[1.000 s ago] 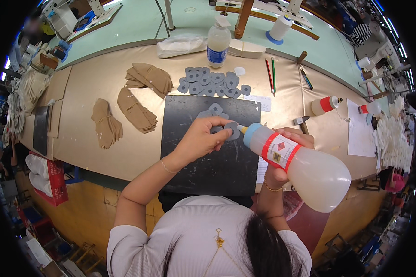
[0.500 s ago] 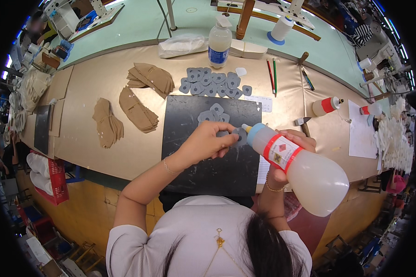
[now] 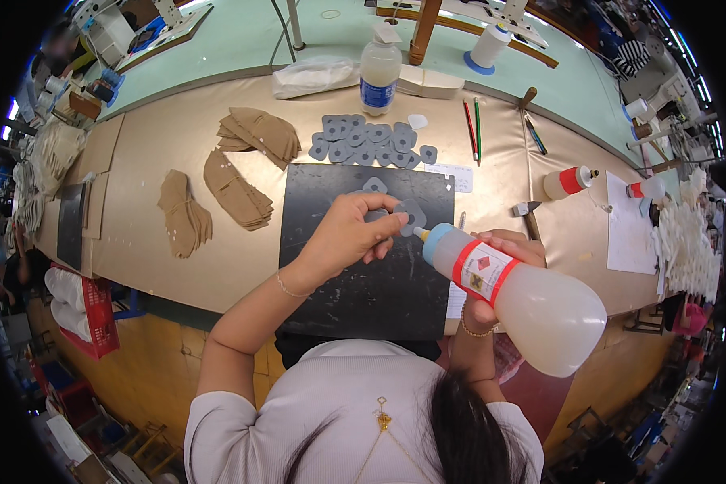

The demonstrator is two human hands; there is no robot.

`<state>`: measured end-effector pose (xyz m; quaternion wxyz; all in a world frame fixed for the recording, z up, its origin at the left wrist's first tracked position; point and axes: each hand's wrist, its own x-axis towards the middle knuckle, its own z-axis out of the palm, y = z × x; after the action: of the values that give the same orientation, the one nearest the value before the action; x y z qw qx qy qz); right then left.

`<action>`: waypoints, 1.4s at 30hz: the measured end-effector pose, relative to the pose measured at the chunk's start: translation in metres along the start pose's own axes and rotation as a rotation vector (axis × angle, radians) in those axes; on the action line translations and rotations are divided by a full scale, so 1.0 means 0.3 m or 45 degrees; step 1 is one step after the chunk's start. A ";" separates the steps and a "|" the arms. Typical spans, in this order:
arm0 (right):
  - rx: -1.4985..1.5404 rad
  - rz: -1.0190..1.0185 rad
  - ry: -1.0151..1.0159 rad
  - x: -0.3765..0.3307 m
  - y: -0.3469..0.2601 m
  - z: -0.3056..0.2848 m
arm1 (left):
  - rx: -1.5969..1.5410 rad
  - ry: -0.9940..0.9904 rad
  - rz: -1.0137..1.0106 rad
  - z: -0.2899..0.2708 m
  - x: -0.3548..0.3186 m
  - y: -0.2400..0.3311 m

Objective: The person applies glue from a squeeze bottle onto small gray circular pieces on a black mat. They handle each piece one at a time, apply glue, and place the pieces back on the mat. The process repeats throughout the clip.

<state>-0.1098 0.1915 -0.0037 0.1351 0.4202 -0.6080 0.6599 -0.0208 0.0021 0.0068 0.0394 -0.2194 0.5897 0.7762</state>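
Between the thumb and fingers of my left hand, a small grey patch with a darker round centre is pinched above a black board. My right hand is wrapped round a large translucent squeeze bottle with red bands and a light blue cap. The bottle is tilted, and its yellowish nozzle is at the patch's lower right edge; whether it touches I cannot tell. More grey patches lie on the board, partly hidden behind my left hand. Beyond the board, several similar patches are heaped.
Stacks of brown cut pieces lie to the left. A capped clear bottle stands at the back. Pencils, a hammer and a red-banded bottle lie on the right. A red basket sits below the table's left edge.
My left hand has shifted the pinched patch slightly away from me. The bottle's nozzle has moved a little nearer me, from the patch's upper side to its lower right edge.
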 end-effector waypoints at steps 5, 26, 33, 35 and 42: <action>0.038 0.059 -0.042 -0.018 0.014 -0.026 | -0.084 0.002 -0.013 -0.002 0.005 -0.005; -0.035 0.187 0.291 -0.041 0.049 -0.088 | 1.859 0.385 0.571 -0.064 0.801 -0.086; -0.020 0.245 0.283 -0.043 0.069 -0.107 | 2.180 0.181 0.680 -0.020 0.839 -0.055; -0.003 0.235 0.279 -0.038 0.073 -0.110 | 2.246 0.128 0.720 -0.014 0.846 -0.052; -0.006 0.233 0.278 -0.045 0.082 -0.125 | 2.135 0.295 0.739 -0.001 0.831 0.004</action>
<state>-0.1332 0.2250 -0.0268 0.1405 0.2885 -0.6269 0.7099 -0.2456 -0.0477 -0.0887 -0.0710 -0.0375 0.9959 0.0424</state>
